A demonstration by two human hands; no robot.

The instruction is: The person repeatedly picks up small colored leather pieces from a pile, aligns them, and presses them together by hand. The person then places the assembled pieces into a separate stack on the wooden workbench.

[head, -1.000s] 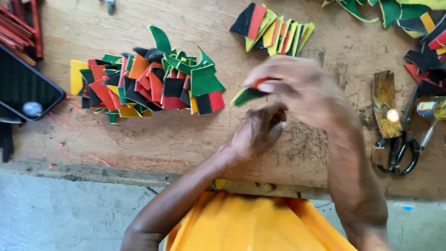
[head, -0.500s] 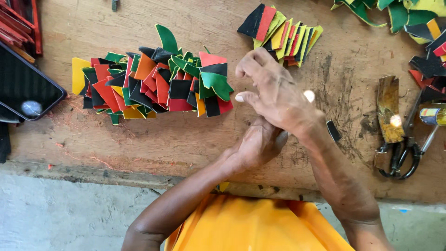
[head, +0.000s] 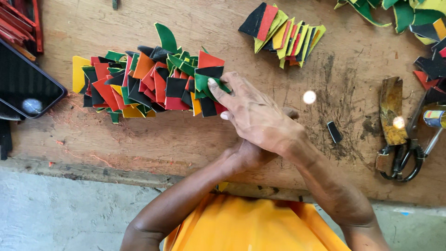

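A long pile of cut red, green, black, yellow and orange pieces point(head: 139, 83) lies on the worn wooden table point(head: 139, 135). My right hand point(head: 255, 114) reaches across to the pile's right end. Its thumb and fingertips rest on a green piece point(head: 204, 83) lying on top there. My left hand point(head: 246, 155) sits just below, curled and mostly covered by the right hand and wrist. What it holds is hidden.
A second fanned stack of pieces point(head: 283, 30) lies at the top centre, with loose scraps point(head: 418, 23) at the top right. Black-handled scissors point(head: 402, 160), a brown curved strip point(head: 392, 109) and a small black offcut point(head: 333, 131) lie to the right. A dark phone point(head: 28, 88) is at the left.
My right hand has carried a green and red piece from the table's middle leftward to the pile's right end and lowered it there. The left hand stayed beneath it.
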